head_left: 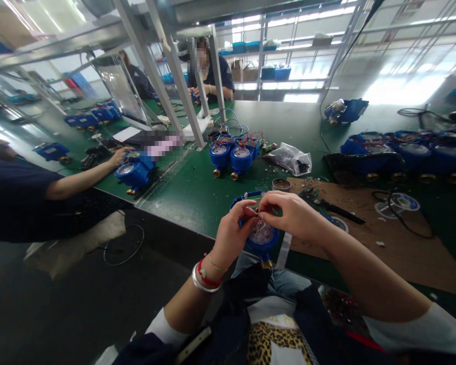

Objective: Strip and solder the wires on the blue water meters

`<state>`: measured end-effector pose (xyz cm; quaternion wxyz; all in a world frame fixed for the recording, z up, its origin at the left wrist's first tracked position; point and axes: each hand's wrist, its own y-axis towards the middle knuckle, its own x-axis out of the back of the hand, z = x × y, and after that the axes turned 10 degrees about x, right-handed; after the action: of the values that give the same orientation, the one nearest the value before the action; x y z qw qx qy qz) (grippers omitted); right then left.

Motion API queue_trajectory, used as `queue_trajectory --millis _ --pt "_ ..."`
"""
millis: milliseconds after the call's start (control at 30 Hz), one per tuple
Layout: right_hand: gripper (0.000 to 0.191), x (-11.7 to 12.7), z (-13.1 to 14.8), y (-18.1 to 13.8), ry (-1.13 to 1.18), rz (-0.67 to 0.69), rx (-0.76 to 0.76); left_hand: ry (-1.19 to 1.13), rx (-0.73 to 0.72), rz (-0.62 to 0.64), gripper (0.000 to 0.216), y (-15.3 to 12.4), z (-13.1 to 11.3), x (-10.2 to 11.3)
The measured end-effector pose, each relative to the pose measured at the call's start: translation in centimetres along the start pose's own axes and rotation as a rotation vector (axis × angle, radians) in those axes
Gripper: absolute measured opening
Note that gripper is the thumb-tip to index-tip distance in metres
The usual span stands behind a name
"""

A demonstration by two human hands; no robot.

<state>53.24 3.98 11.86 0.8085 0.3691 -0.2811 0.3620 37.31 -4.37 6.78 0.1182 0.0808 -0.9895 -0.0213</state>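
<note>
A blue water meter [261, 238] with a round dial and brass fitting sits at the near edge of the green table [197, 187], close to my lap. My left hand [231, 233] is pinched closed over its top left, holding thin wires. My right hand [292, 215] is also closed in a pinch over the meter's top, fingertips meeting the left hand's. The wires themselves are too small to make out clearly.
Two more blue meters [230, 157] stand mid-table beside a plastic bag [289, 158] and a small tin [281, 184]. Pliers [327, 203] and solder reels [397, 203] lie on a brown board [403, 248]. A row of meters [403, 152] sits right. A co-worker's arm [87, 177] reaches a meter at left; another person sits opposite.
</note>
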Motion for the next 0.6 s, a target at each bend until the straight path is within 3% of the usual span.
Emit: queue_trajectory --millis 333,600 --pt "0.006 -0.44 0.02 -0.07 -0.028 -0.009 0.008 -0.127 -0.007 -0.002 0.026 -0.16 0.10 -0.29" --pt "0.008 0.24 0.25 -0.27 0.042 -0.050 0.013 -0.055 -0.025 -0.037 0.021 -0.19 -0.17 -0.15"
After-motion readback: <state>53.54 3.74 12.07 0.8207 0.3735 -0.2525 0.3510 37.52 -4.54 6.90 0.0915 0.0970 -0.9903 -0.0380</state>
